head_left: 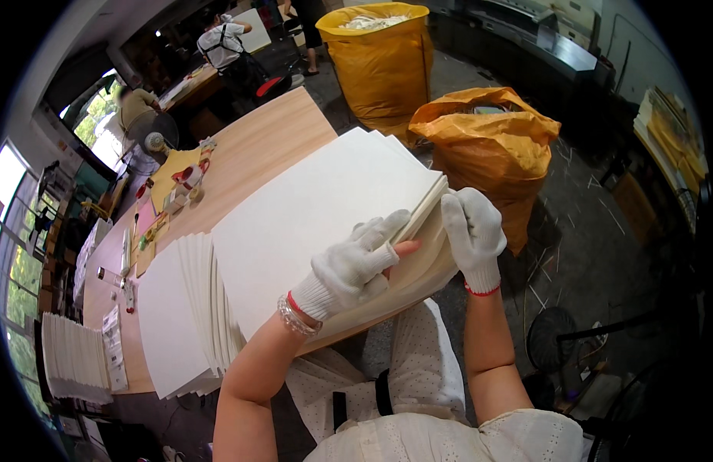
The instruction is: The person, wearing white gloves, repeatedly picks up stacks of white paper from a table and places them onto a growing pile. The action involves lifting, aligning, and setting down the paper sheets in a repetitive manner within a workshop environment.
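Note:
A large stack of white paper or board sheets (pixel 318 200) lies across the near part of the wooden table, its right edge fanned and slightly lifted. My left hand (pixel 352 266), in a white knit glove with the thumb tip bare, grips that right edge, fingers on top and thumb against the side. My right hand (pixel 473 231), also gloved, is curled closed at the stack's right corner, with its fingertips against the sheet edges. What lies between those fingertips is mostly hidden. Left of the stack sits a second fanned pile of white sheets (pixel 175 308).
The wooden table (pixel 287 119) holds tape rolls (pixel 188 175) and small tools along its left side. Another sheet pile (pixel 73 358) stands far left. Two yellow-orange sacks (pixel 379 65), (pixel 487 146) stand beyond the table's right edge. Paper scraps litter the floor; people work at the back.

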A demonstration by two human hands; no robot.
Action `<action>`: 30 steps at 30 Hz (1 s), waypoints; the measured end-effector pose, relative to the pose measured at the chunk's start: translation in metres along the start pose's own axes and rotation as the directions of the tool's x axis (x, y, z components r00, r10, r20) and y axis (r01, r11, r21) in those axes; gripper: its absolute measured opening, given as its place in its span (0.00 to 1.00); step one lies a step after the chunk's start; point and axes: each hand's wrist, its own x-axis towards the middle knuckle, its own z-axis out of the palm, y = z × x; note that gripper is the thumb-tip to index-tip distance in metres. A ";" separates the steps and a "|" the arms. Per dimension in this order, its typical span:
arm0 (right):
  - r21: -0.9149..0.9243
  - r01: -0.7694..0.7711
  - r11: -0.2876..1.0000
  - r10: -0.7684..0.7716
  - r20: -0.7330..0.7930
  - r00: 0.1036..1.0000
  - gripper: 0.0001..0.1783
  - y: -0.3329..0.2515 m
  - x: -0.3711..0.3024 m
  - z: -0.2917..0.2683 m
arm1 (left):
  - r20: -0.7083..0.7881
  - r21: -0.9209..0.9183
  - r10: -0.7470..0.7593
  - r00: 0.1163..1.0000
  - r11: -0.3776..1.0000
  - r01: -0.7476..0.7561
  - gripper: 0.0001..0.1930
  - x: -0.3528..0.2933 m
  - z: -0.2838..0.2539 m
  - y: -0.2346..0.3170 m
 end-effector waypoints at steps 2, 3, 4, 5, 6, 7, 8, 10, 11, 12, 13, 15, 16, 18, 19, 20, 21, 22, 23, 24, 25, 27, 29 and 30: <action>0.029 0.012 1.000 -0.010 -0.044 0.999 0.14 0.002 0.000 0.003 | -0.001 0.144 -0.019 1.000 0.989 0.019 0.22 0.005 0.002 0.000; 0.042 0.018 0.999 -0.016 -0.066 0.998 0.14 0.002 0.000 0.004 | -0.003 0.215 -0.028 1.000 0.976 0.028 0.21 0.007 0.002 0.000; 0.044 -0.005 0.999 0.009 -0.081 0.997 0.14 0.000 0.000 0.006 | -0.001 0.179 -0.042 0.999 0.983 0.042 0.19 0.008 0.000 0.000; 0.046 -0.029 0.998 0.034 -0.096 0.995 0.14 -0.002 0.000 0.007 | 0.002 0.142 -0.056 0.998 0.988 0.055 0.18 0.007 -0.004 -0.001; 0.049 -0.053 0.997 0.058 -0.111 0.992 0.14 -0.003 0.001 0.008 | 0.006 0.105 -0.069 0.998 0.992 0.068 0.18 0.007 -0.006 -0.001; 0.038 -0.068 0.997 0.072 -0.109 0.991 0.14 -0.003 0.001 0.009 | 0.020 0.087 -0.130 0.991 0.988 0.127 0.17 0.009 -0.008 0.004; 0.026 -0.083 0.996 0.085 -0.107 0.991 0.14 -0.002 0.001 0.008 | 0.035 0.070 -0.189 0.981 0.980 0.187 0.18 0.011 -0.012 0.014; 0.012 -0.095 0.995 0.095 -0.115 0.989 0.14 -0.002 0.001 0.009 | 0.054 0.032 -0.265 0.963 0.964 0.264 0.18 0.012 -0.013 0.018; 0.009 -0.091 0.996 0.092 -0.124 0.988 0.15 -0.004 0.001 0.010 | 0.058 0.008 -0.282 0.958 0.959 0.282 0.18 0.011 -0.012 0.016; 0.005 -0.088 0.996 0.088 -0.133 0.987 0.15 -0.004 0.001 0.010 | 0.062 -0.015 -0.299 0.952 0.954 0.301 0.18 0.010 -0.010 0.014; 0.015 -0.102 0.995 0.104 -0.123 0.987 0.15 -0.004 0.000 0.010 | 0.052 -0.026 -0.279 0.959 0.959 0.281 0.18 0.009 -0.009 0.010; 0.034 -0.132 0.991 0.135 -0.103 0.985 0.15 -0.004 -0.002 0.009 | 0.031 -0.046 -0.239 0.971 0.970 0.240 0.18 0.006 -0.007 0.003; 0.053 -0.118 0.992 0.122 -0.097 0.988 0.15 -0.003 -0.002 0.008 | 0.027 -0.067 -0.234 0.972 0.970 0.235 0.18 0.005 -0.006 0.001; 0.090 -0.090 0.992 0.097 -0.086 0.992 0.14 -0.001 -0.002 0.008 | 0.019 -0.108 -0.224 0.974 0.968 0.225 0.16 0.003 -0.004 -0.001; 0.078 -0.068 0.995 0.074 -0.083 0.994 0.14 -0.001 -0.001 0.008 | 0.010 -0.089 -0.191 0.982 0.977 0.191 0.16 0.002 -0.004 -0.002; 0.066 -0.046 0.997 0.051 -0.080 0.995 0.14 -0.001 -0.001 0.008 | 0.002 -0.070 -0.157 0.988 0.985 0.157 0.16 0.001 -0.005 -0.002; 0.055 -0.024 0.998 0.028 -0.077 0.997 0.14 -0.001 0.000 0.007 | -0.005 -0.051 -0.123 0.992 0.991 0.123 0.17 0.000 -0.005 -0.003; 0.054 -0.035 0.998 0.040 -0.088 0.995 0.14 -0.003 0.000 0.008 | 0.012 -0.042 -0.128 0.992 0.991 0.128 0.17 0.000 -0.004 -0.003; 0.054 -0.046 0.997 0.051 -0.100 0.994 0.14 -0.004 0.000 0.009 | 0.028 -0.033 -0.133 0.991 0.990 0.134 0.18 0.001 -0.003 -0.003; 0.054 -0.057 0.997 0.062 -0.112 0.992 0.14 -0.006 0.001 0.009 | 0.054 -0.016 -0.133 0.990 0.991 0.134 0.18 0.003 -0.004 -0.003; 0.040 -0.066 0.997 0.070 -0.118 0.991 0.14 -0.004 0.000 0.010 | 0.081 -0.003 -0.132 0.988 0.991 0.133 0.18 0.004 -0.004 -0.004; 0.011 -0.085 0.996 0.086 -0.131 0.988 0.14 -0.001 -0.001 0.011 | 0.154 0.037 -0.122 0.980 0.992 0.118 0.18 0.010 -0.009 -0.002; -0.004 -0.084 0.996 0.082 -0.148 0.986 0.14 -0.003 -0.001 0.012 | 0.086 -0.020 -0.190 0.978 0.981 0.192 0.18 0.008 -0.009 0.004; -0.012 -0.084 0.996 0.081 -0.156 0.984 0.14 -0.003 -0.001 0.012 | 0.053 -0.051 -0.225 0.973 0.972 0.228 0.19 0.006 -0.008 0.006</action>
